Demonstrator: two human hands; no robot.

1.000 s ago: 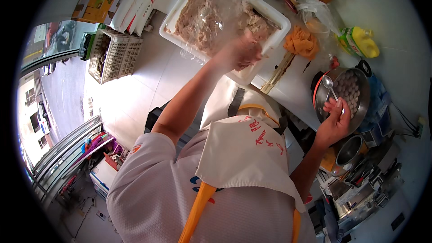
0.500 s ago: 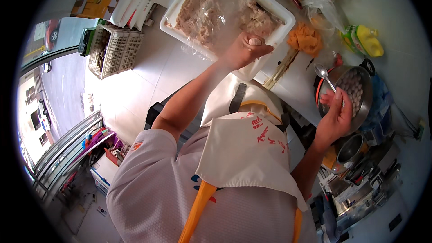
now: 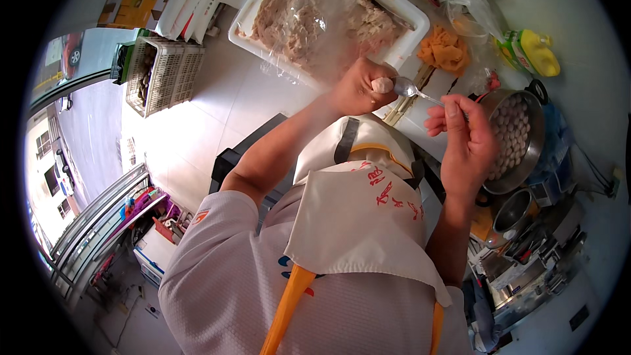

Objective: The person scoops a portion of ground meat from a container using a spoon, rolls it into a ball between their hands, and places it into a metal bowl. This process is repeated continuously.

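Observation:
My left hand point(image 3: 358, 91) is closed in a fist around meat paste, and a round meatball point(image 3: 382, 85) bulges out at the thumb side. Against that ball rests the bowl of a metal spoon point(image 3: 405, 87), whose handle is pinched in my right hand point(image 3: 465, 141). Just beyond my left hand stands a white tub point(image 3: 258, 46) of pale minced meat paste point(image 3: 282, 16), partly under clear plastic film. To the right, a metal pot point(image 3: 540, 133) holds several meatballs point(image 3: 509, 128) in a layer; my right hand hides part of its near-left side.
An orange crumpled cloth point(image 3: 444, 51) lies right of the tub, near a yellow jug point(image 3: 540, 54) and a clear plastic bag point(image 3: 470, 16). A smaller metal pot point(image 3: 513, 213) stands below the large one. At far left sits a white crate point(image 3: 177, 72).
My right hand has moved left from over the pot, bringing the spoon to my left fist. The meatball at my left fist now bulges out larger.

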